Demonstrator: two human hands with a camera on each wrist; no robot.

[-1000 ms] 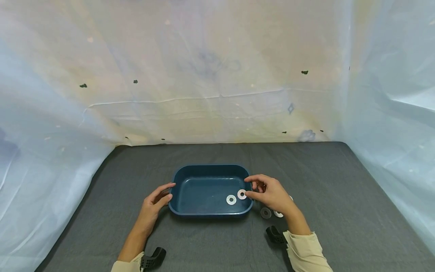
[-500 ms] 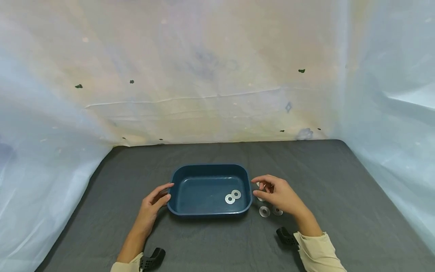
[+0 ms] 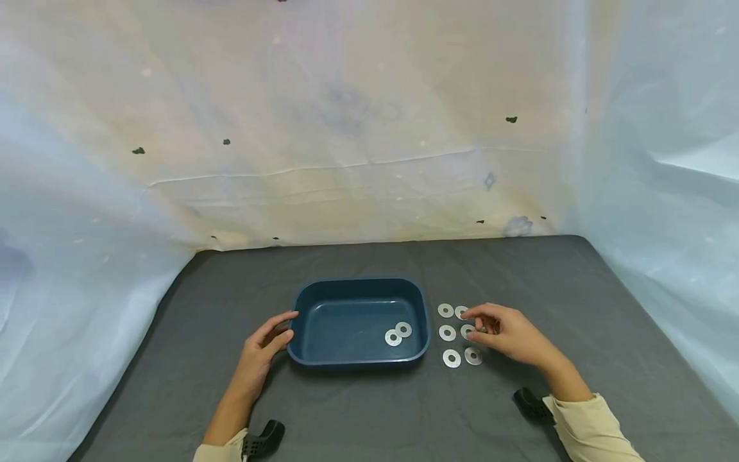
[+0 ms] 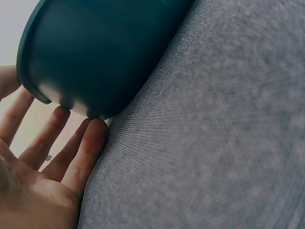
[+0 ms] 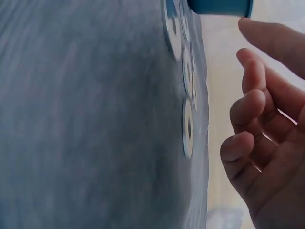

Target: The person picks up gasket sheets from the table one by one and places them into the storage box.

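Note:
A dark blue tray (image 3: pixel 358 285) sits mid-table on the grey cloth, with two steel washers (image 3: pixel 398 333) lying in its right end. Several more washers (image 3: pixel 447 332) lie in rows on the cloth just right of it. My right hand (image 3: pixel 482 326) hovers over those rows, fingers loosely curled and holding nothing. In the right wrist view the washers (image 5: pixel 188 129) lie beside my bent fingers (image 5: pixel 252 102). My left hand (image 3: pixel 287 324) rests open against the tray's left end; the left wrist view shows its fingers (image 4: pixel 71 152) touching the tray's wall (image 4: pixel 95 52).
Grey cloth (image 3: pixel 369 410) covers the whole table, with pale plastic sheeting (image 3: pixel 369 128) hung behind and at both sides. A black camera mount sits on each wrist (image 3: pixel 262 437) (image 3: pixel 528 404).
My right hand let go of a washer into the tray beside the first one, then drew back to the right over the washers on the cloth. The left hand stayed put.

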